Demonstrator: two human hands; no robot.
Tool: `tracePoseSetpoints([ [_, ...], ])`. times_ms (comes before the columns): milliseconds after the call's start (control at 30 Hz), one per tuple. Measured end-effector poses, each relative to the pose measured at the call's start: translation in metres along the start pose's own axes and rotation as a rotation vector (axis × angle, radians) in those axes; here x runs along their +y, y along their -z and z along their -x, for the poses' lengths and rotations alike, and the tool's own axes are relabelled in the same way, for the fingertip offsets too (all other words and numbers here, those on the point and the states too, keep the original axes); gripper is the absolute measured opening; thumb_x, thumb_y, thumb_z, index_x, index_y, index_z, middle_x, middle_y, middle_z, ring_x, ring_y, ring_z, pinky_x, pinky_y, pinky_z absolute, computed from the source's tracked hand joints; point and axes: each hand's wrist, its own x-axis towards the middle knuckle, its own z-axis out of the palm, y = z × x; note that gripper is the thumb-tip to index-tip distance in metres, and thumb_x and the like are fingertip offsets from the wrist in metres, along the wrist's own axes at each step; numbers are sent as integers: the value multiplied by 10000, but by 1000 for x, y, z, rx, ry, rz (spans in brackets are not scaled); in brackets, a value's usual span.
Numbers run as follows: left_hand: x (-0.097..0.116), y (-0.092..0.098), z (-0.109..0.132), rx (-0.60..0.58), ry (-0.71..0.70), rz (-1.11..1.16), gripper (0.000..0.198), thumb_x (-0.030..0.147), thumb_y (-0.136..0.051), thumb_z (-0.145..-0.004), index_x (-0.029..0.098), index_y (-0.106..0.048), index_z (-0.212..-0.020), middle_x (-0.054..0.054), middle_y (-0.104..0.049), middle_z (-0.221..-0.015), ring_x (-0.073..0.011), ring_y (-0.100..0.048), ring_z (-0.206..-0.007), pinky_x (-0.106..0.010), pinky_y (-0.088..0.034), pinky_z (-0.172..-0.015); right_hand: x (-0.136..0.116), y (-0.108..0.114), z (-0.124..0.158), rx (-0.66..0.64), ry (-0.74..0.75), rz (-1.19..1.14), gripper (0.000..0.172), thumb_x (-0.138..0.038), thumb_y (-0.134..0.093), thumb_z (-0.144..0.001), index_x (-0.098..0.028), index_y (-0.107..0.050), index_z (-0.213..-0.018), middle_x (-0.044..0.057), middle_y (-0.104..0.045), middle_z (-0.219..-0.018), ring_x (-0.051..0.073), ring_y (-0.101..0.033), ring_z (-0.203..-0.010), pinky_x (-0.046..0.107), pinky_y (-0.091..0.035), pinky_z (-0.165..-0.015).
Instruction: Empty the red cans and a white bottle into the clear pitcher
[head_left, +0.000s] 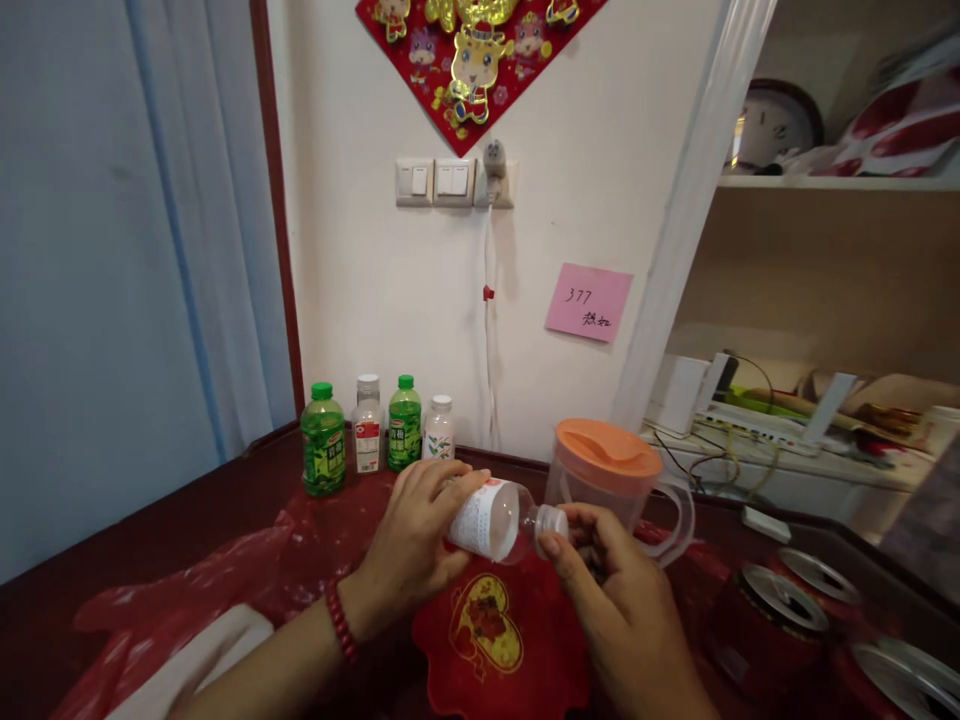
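Note:
A clear plastic bottle [487, 520] with a white label lies tilted on its side between my hands, its neck toward the right. My left hand [420, 525] is wrapped round the bottle's body; a red bead bracelet circles that wrist. With thumb and fingers my right hand [611, 575] grips the white cap [553, 525] at the bottle's neck. Below the bottle is a red scalloped tray or lid [502, 690] with a gold heart-shaped design. Just behind my right hand stands a clear pitcher [675, 520] with an orange lid [609, 450].
Several bottles, including a green-capped bottle [324, 440] and a white-capped bottle [439, 425], line the table's back by the wall. A red plastic bag [247, 570] and white cloth [217, 645] lie left. Several cans, such as this dark red can [772, 620], stand right.

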Motion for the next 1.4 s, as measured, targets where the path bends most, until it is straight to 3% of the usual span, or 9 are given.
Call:
tracePoseSetpoints([
  [233, -3, 5, -2, -116, 11, 45, 792, 50, -658, -695, 304, -448, -1416, -79, -576, -1294, -295, -531, -1173, -501, -423, -1018, 13, 6, -5, -11, 317, 234, 217, -346, -531, -1032, -227, -591, -1204, 40, -650, -1084, 199, -635, -941, 285, -505, -794],
  [333, -8, 5, -3, -154, 39, 90, 788, 64, -663, -705, 313, -448, -1421, -80, -572, -1302, -294, -533, -1180, -496, -440, -1023, 14, 10, -9, -76, 471, 281, 288, -215, -470, -1036, -290, -570, -1295, 29, -577, -1276, 178, -580, -1153, 283, -478, -962],
  [433, -10, 4, -4, -140, 52, 106, 777, 74, -677, -710, 306, -456, -1418, -83, -572, -1305, -297, -536, -1188, -495, -450, -1026, 13, 11, -11, -58, 429, 270, 423, -285, -527, -1012, -335, -485, -1431, 20, -437, -1484, 219, -445, -1349, 378, -396, -1101],
  [500, -8, 4, -4, -142, 48, 112, 748, 89, -685, -730, 307, -466, -1411, -83, -580, -1300, -296, -542, -1184, -496, -457, -1021, 13, 11, -10, -26, 275, 270, 518, -430, -610, -969, -278, -467, -1444, 68, -499, -1430, 272, -518, -1264, 425, -457, -1019],
  [600, -4, 4, -4, -171, 29, 114, 742, 82, -677, -735, 318, -478, -1410, -81, -592, -1302, -302, -551, -1177, -519, -456, -1018, 12, 10, -9, -69, 97, 319, 385, -547, -554, -976, -203, -620, -1134, 70, -662, -1026, 264, -635, -876, 391, -501, -740],
  [767, -8, 5, -6, -195, 101, 201, 725, 50, -661, -676, 289, -534, -1349, -73, -619, -1312, -304, -565, -1211, -536, -434, -1068, 1, 16, -10, -78, 388, 335, 250, -257, -520, -971, -277, -594, -1209, 23, -610, -1150, 204, -605, -1038, 325, -495, -862],
  [900, -13, 11, -11, -182, 301, 538, 645, 188, -757, -713, 247, -531, -1315, -89, -634, -1318, -303, -610, -1196, -504, -485, -1049, -12, 27, -9, 117, 573, 302, 273, -215, -554, -977, -326, -573, -1225, 19, -570, -1246, 202, -571, -1164, 315, -487, -964],
  [1100, -5, 20, -11, -226, 303, 740, 743, 358, -847, -728, 233, -512, -1379, -138, -591, -1421, -332, -579, -1297, -490, -483, -1087, -18, 32, -1, 137, 368, 102, 279, -351, -650, -967, -304, -607, -1239, 77, -637, -1260, 302, -634, -1138, 445, -556, -956],
  [1400, 11, 13, -7, -306, 270, 800, 734, 349, -873, -716, 261, -531, -1359, -117, -627, -1383, -316, -616, -1253, -513, -492, -1080, -16, 41, -5, 34, 151, 16, 376, -426, -736, -877, -260, -607, -1189, 105, -671, -1182, 307, -678, -1018, 381, -609, -812],
])
